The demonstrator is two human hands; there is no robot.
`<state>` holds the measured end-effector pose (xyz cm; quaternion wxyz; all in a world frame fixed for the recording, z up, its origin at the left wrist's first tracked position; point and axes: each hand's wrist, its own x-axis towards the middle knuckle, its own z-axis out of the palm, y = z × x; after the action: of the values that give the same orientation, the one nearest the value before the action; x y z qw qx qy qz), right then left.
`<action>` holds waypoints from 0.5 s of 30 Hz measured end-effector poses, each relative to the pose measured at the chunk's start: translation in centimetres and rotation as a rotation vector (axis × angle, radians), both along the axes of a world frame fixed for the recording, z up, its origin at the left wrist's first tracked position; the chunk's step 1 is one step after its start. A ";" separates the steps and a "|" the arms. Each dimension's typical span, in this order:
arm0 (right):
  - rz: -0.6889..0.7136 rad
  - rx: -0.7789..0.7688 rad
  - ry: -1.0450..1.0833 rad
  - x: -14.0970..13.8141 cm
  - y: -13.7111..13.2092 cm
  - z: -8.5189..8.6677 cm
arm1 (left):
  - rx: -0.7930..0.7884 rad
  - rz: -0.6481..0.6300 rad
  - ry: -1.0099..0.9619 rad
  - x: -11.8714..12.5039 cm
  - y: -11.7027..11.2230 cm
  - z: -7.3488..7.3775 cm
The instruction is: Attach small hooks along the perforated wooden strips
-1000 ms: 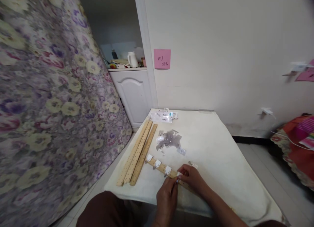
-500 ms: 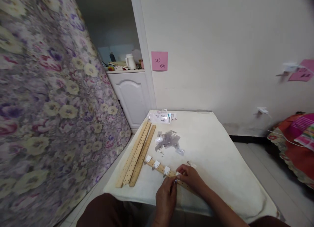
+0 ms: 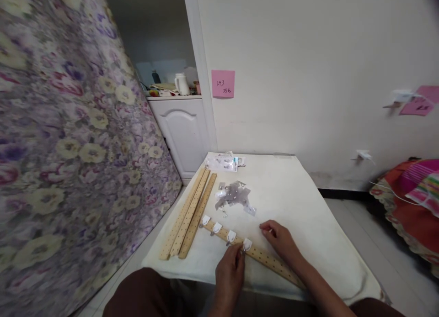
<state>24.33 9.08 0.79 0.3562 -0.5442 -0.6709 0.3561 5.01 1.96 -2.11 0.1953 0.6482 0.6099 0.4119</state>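
A perforated wooden strip point(image 3: 265, 258) lies slanted on the white table point(image 3: 318, 225), carrying several white hooks point(image 3: 232, 235) along its left end. My left hand point(image 3: 230, 273) pinches at the newest hook by the strip, fingers closed. My right hand point(image 3: 281, 240) rests just beyond the strip with fingers curled, beside a small hook piece; whether it holds that piece is unclear. A heap of clear hook packets point(image 3: 234, 194) sits behind the strip.
Three more perforated wooden strips point(image 3: 188, 214) lie side by side at the table's left edge. A packaged card point(image 3: 225, 162) sits at the far edge. A floral mattress point(image 3: 68, 139) leans on the left; a white cabinet point(image 3: 183, 129) stands behind. Colourful bedding point(image 3: 409, 203) is right.
My right hand has left the strip and shifted right and away, uncovering a fourth white hook on it. My left hand stays at that hook. The view shifted slightly.
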 end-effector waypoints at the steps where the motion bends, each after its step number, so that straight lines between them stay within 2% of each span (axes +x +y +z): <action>1: -0.023 0.006 -0.021 0.8 0.3 0.0 | -0.007 0.005 -0.005 -0.1 0.0 -0.1; 6: -0.067 -0.012 -0.111 3.2 1.6 -1.3 | -0.026 0.024 -0.064 -0.3 -0.4 -0.1; 10: -0.059 -0.057 -0.150 3.0 2.2 -2.1 | -0.024 0.000 -0.082 -0.5 -0.9 0.3; 15: -0.071 -0.065 -0.256 2.3 2.3 -2.0 | -0.061 -0.026 -0.096 -0.7 -1.2 0.8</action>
<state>26.66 11.35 -1.19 0.2622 -0.6198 -0.6793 0.2927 4.30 0.79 -1.32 0.2493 0.6295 0.6034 0.4213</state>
